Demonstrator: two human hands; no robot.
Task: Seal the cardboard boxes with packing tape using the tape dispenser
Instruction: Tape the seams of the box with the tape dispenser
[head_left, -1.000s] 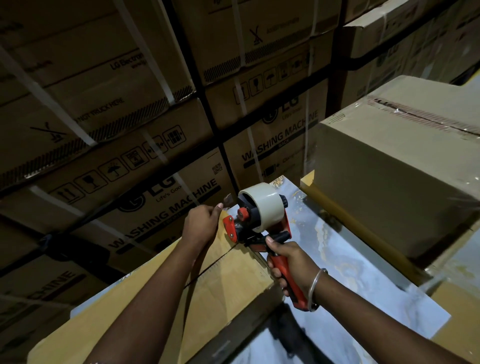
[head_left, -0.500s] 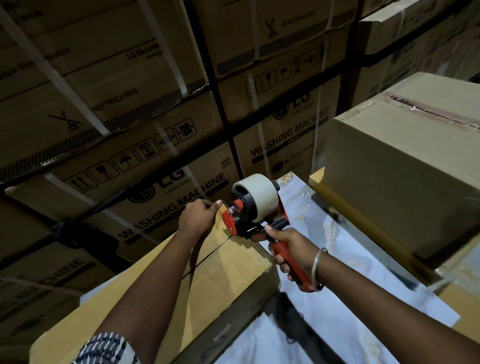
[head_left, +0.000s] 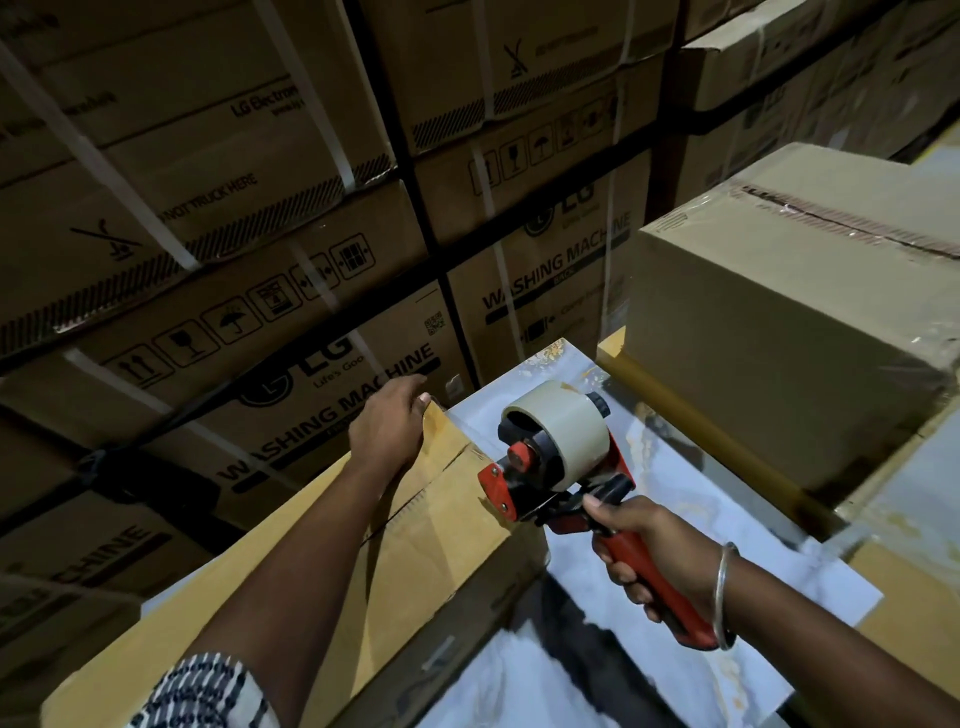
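Nearest, a patterned sleeve (head_left: 202, 693) shows at the lower left edge; from it the left forearm reaches away over the cardboard box (head_left: 322, 587), a long yellow-brown carton lying on the pale marbled surface (head_left: 613, 675); the flap seam runs along its top toward the far end. To the right, the right hand (head_left: 647, 553) grips the red handle of the tape dispenser (head_left: 558, 462), fingers curled round it and thumb laid along the top; a metal bangle (head_left: 724, 597) circles that wrist. The dispenser's red front plate sits on the box top near its far right edge, with the roll of tape (head_left: 563, 431) standing above; a clear strip of tape (head_left: 462, 428) stretches from it to the far corner. There the left hand (head_left: 389, 434) rests over the far end of the box, fingers together and bent down over the edge, thumb on the tape end; whether it pinches the tape I cannot tell. Farther right, a second sealed carton (head_left: 779, 332) stands on another flat box; beyond all, stacked washing-machine cartons (head_left: 322, 364) bound with white straps fill the background.
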